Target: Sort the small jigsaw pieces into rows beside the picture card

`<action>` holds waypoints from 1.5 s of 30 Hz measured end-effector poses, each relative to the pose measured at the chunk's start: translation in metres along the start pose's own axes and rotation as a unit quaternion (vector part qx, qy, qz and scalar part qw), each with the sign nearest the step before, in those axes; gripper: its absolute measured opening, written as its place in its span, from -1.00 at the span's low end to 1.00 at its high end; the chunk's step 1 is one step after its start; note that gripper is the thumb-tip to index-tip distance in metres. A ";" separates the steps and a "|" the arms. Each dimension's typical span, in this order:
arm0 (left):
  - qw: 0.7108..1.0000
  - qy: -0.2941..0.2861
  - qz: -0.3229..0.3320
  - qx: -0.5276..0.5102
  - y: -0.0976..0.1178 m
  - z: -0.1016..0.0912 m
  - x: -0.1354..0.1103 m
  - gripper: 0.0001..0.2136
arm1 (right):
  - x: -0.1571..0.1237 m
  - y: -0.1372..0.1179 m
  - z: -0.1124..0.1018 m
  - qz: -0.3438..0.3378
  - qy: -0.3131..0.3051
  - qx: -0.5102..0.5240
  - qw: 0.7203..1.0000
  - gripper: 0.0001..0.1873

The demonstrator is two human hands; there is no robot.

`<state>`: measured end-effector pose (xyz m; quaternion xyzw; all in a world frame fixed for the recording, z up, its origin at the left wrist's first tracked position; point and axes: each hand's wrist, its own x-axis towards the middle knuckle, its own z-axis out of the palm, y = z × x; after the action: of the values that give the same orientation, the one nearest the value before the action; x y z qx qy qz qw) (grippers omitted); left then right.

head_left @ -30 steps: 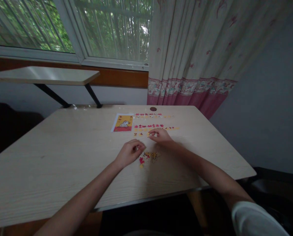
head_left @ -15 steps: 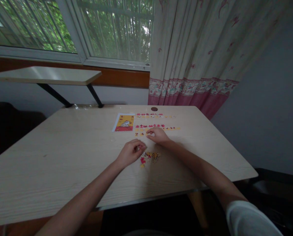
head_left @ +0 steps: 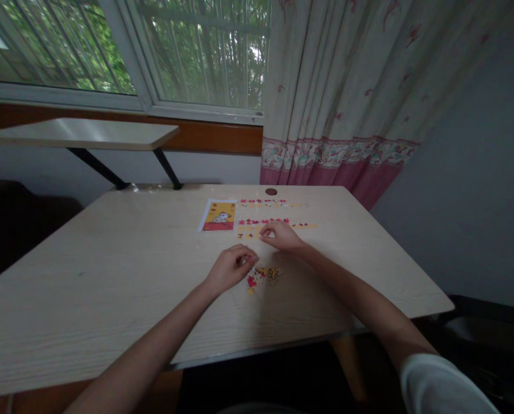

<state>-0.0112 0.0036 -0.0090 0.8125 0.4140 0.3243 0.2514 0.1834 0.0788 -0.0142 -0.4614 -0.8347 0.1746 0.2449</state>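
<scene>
Small jigsaw puzzle pieces lie in rows on the desk, with red pieces (head_left: pixel 263 221) above yellow ones (head_left: pixel 309 225). My right hand (head_left: pixel 282 237) is closed in a pinch at the short lowest row, with a yellow puzzle piece (head_left: pixel 259 234) at its fingertips. Nearer to me is a loose pile of mixed puzzle pieces (head_left: pixel 261 276) in red, yellow and white. My left hand (head_left: pixel 231 267) rests at the pile's upper left edge, thumb and fingers pressed together; what they hold, if anything, is too small to make out. A picture card (head_left: pixel 220 216) with a white animal on yellow and red lies left of the rows.
The wooden desk (head_left: pixel 123 276) has a round cable hole (head_left: pixel 271 191) near its back edge. A raised shelf (head_left: pixel 88 132) on black supports stands at the back left. Behind are a window (head_left: pixel 200 57) and a floral curtain (head_left: pixel 326 115).
My right hand has shifted very slightly to the right along the lowest row. My left hand stays almost still beside the pile. The view has moved a little.
</scene>
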 end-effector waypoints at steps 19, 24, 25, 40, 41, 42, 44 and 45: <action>1.000 0.010 -0.003 -0.010 0.002 0.002 0.001 -0.84 | -0.057 -0.004 -0.031 -0.135 -0.077 0.018 0.988 -0.91; 0.999 -0.001 -0.014 -0.043 0.001 0.005 0.002 -0.82 | -0.058 -0.018 -0.017 -0.226 0.058 -0.027 0.972 -0.85; 0.998 -0.004 -0.017 -0.054 0.000 0.006 0.002 -0.82 | -0.058 -0.020 -0.014 -0.248 0.089 -0.049 0.964 -0.85; 0.975 0.015 -0.120 -0.186 -0.006 0.009 0.004 -0.79 | -0.063 -0.023 -0.004 -0.242 0.198 -0.095 0.945 -0.86; 0.976 0.014 -0.118 -0.185 -0.006 0.009 0.003 -0.79 | -0.062 -0.022 -0.003 -0.233 0.196 -0.089 0.948 -0.87; 0.976 0.011 -0.114 -0.184 -0.007 0.010 0.003 -0.79 | -0.062 -0.022 -0.003 -0.228 0.191 -0.087 0.951 -0.88; 0.978 0.006 -0.106 -0.181 -0.008 0.010 0.003 -0.80 | -0.061 -0.022 -0.002 -0.222 0.181 -0.084 0.954 -0.88; 0.979 0.005 -0.103 -0.176 -0.009 0.010 0.002 -0.80 | -0.061 -0.022 -0.002 -0.219 0.179 -0.082 0.956 -0.88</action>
<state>-0.0069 0.0088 -0.0209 0.7070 0.4332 0.3683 0.4205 0.1972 0.0150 -0.0161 -0.3092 -0.8691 -0.0378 0.3842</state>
